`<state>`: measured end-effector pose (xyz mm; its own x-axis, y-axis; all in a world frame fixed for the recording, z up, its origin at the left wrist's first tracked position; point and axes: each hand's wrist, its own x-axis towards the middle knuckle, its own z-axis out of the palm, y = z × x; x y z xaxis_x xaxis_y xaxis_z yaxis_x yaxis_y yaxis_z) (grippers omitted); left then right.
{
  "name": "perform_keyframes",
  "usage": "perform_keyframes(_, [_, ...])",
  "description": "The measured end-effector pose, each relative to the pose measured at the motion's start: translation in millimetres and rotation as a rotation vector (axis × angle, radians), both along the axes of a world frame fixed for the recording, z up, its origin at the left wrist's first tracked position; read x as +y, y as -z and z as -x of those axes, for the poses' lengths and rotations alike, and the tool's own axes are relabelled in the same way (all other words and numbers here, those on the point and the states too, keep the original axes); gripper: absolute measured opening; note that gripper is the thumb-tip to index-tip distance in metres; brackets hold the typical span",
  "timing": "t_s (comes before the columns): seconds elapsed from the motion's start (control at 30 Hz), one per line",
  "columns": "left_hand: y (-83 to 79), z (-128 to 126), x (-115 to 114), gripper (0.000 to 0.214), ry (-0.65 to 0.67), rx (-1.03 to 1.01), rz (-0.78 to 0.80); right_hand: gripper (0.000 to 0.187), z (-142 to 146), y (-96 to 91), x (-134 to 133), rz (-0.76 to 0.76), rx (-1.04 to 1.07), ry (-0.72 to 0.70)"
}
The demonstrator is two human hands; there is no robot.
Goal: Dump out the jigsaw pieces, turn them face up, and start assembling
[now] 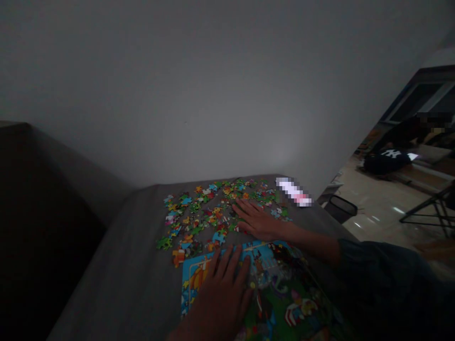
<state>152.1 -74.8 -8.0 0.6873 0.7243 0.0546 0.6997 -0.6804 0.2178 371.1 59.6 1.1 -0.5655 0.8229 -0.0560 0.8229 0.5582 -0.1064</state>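
Note:
A colourful jigsaw board [284,293] lies on a grey table [124,274], partly assembled. My left hand [222,293] rests flat on its near left part, fingers stretched out. Beyond the board, several loose puzzle pieces [202,213] are scattered across the table. My right hand [258,220] lies palm down on those loose pieces near the right side of the pile, fingers spread and pointing left. A dark sleeve [373,265] covers my right forearm. The scene is dim.
A plain wall [213,94] stands right behind the table. A small pink-white object [294,192], blurred out, lies at the table's far right corner. To the right, a lit floor with a black bin [341,208], a folding stand [430,206] and a person in dark clothing [387,158].

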Motion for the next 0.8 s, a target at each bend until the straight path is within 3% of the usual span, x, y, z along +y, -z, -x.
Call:
perform_keyframes(0.2, [4.5,1,0,0.054,0.004,0.027,-0.019,0.081,2,0.7,1,0.011,0.029,-0.063])
perform_keyframes(0.43, [6.5,3,0,0.057,0.024,0.076,-0.008,0.080,-28,0.6,4,-0.007,0.048,-0.023])
perform_keyframes(0.63, [4.3,8,0,0.058,0.025,0.106,-0.025,0.084,-26,-0.4,0,-0.018,0.085,-0.005])
perform_keyframes(0.8, [3.9,10,2,0.058,0.032,0.138,-0.046,0.079,-45,-10.0,17,-0.055,0.118,0.073])
